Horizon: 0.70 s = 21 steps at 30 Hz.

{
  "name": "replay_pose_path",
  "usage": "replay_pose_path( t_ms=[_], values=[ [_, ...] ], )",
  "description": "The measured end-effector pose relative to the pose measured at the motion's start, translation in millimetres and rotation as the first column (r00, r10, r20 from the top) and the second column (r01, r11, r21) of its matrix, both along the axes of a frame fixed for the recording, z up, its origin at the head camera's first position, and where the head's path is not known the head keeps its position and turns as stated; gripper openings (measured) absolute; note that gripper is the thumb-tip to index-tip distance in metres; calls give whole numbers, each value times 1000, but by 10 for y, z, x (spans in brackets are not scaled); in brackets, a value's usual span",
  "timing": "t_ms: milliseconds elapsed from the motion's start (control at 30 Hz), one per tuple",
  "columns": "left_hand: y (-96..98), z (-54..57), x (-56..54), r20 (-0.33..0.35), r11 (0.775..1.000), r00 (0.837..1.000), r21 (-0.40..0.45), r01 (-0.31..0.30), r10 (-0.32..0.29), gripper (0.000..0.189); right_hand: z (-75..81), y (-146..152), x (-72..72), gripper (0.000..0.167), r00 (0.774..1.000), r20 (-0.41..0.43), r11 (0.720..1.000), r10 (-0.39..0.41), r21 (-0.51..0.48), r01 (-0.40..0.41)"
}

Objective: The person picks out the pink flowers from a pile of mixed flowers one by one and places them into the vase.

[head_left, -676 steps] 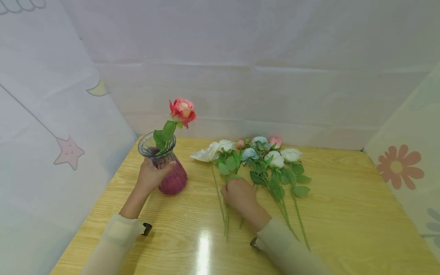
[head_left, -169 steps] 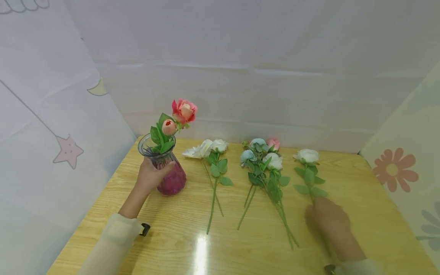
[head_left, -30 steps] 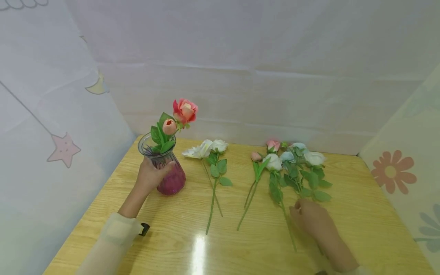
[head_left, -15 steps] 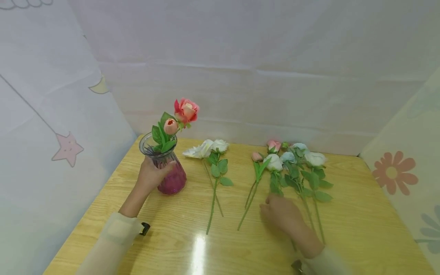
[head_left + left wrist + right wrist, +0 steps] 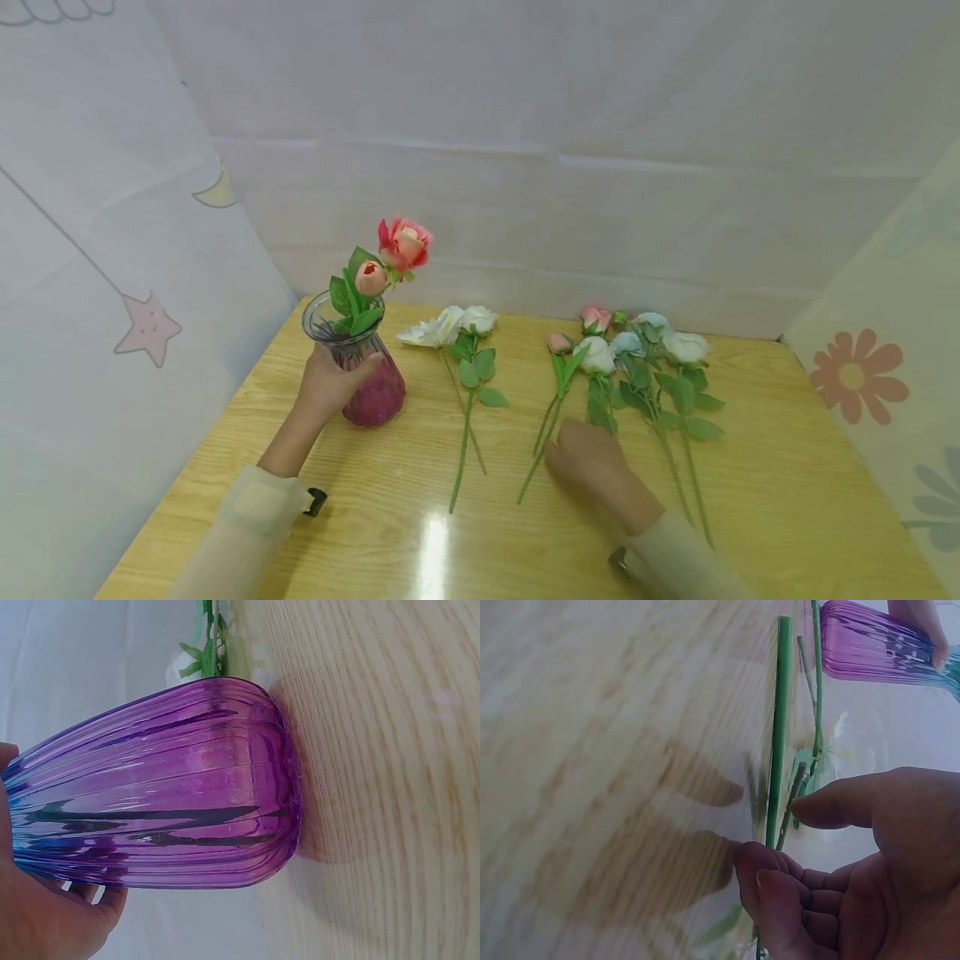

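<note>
My left hand (image 5: 330,383) grips the glass vase (image 5: 378,392) round its neck; the vase shades from blue-grey to purple and stands on the table. In it are a red-pink rose (image 5: 405,243) and a pink tulip (image 5: 370,278). My right hand (image 5: 588,458) is low over the table beside the stem of another pink tulip (image 5: 558,342). In the right wrist view, thumb and curved fingers (image 5: 769,892) are apart, with a green stem (image 5: 778,727) close to the fingertips. A white rose (image 5: 597,355) lies just beyond that hand, its lower stem hidden.
Two white flowers (image 5: 450,325) lie with crossed stems between vase and right hand. Rightward lie a pink rose (image 5: 596,318), blue flowers (image 5: 628,343) and another white rose (image 5: 684,347). The wooden table (image 5: 795,467) meets a pale cloth backdrop (image 5: 480,208) behind.
Since the oldest frame, a pink tulip has joined the rose in the vase, and the table flowers are spread apart. Within the last second my right hand has moved left to the tulip's stem.
</note>
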<state>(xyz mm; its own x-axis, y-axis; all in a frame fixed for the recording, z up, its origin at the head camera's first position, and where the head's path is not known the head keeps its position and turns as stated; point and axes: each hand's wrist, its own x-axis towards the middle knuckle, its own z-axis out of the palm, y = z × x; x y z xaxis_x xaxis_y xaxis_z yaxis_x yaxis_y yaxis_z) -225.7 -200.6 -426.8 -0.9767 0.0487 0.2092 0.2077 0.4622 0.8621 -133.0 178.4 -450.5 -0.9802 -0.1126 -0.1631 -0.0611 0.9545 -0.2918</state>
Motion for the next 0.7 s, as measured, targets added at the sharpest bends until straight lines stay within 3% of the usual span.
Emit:
replay_pose_path(
  t_ms=[500,700],
  values=[
    [-6,-15,-12,-5,1000,1000,8,1,-1,89,-11,-68,-81,37,999,-4,998,39,43,-39],
    [-8,-14,-11,-5,1000,1000,3,-1,1,89,-1,-98,-145,40,999,55,999,-3,33,1]
  ],
)
